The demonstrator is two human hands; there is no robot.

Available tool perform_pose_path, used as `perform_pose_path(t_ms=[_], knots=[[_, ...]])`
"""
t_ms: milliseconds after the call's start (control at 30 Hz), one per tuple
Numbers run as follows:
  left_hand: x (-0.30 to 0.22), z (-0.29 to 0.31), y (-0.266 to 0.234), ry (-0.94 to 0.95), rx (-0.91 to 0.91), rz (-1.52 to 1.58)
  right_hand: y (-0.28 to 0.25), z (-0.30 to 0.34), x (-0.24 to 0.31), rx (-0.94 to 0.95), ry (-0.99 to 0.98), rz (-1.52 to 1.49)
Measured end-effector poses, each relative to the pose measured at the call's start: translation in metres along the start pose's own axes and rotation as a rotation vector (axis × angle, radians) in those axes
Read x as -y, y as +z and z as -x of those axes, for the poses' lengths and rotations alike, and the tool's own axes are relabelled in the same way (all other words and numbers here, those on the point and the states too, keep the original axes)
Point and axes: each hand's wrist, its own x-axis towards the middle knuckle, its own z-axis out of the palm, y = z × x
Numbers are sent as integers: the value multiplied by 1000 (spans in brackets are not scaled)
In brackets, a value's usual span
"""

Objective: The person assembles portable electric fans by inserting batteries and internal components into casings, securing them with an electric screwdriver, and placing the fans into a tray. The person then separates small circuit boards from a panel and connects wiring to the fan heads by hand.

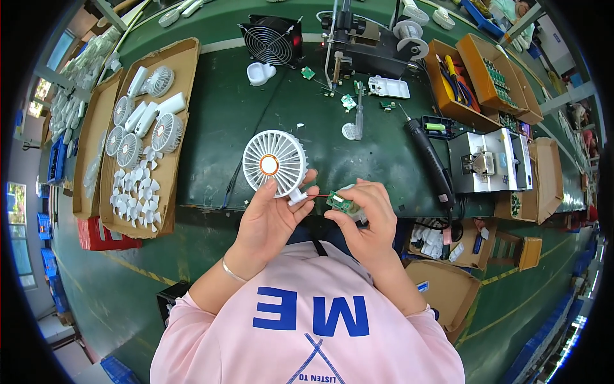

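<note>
My left hand [268, 214] is closed on a round white fan head [291, 150] with a ribbed grille and an orange ring at its centre. Its short neck [296, 196] points toward my right hand. A thin red wire [321, 195] runs from that neck to a small green circuit board [340, 203]. The fingers of my right hand [371, 214] pinch the board, along with something pale partly hidden beneath them. Both hands are above the bench's near edge, a short gap apart.
Cardboard trays [169, 214] with white handheld fans [167, 132] and loose blades [135, 198] stand left. A black cooling fan [272, 41] and a machine with a wire spool [409, 40] are behind. Rightward are a black electric screwdriver [428, 157], a metal device [492, 161] and an orange bin [457, 105] with pliers.
</note>
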Motion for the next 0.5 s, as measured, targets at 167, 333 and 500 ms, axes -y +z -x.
perform_pose_path(t_ms=[167, 333, 500], knots=[[2, 0, 2, -20, -4, -2, 1, 4, -4, -38, 0, 20], [3, 0, 3, -13, -15, -44, 4, 9, -9, -68, 32, -2], [4, 0, 3, -2, -10, -59, 4, 9, -9, -63, 32, 6]])
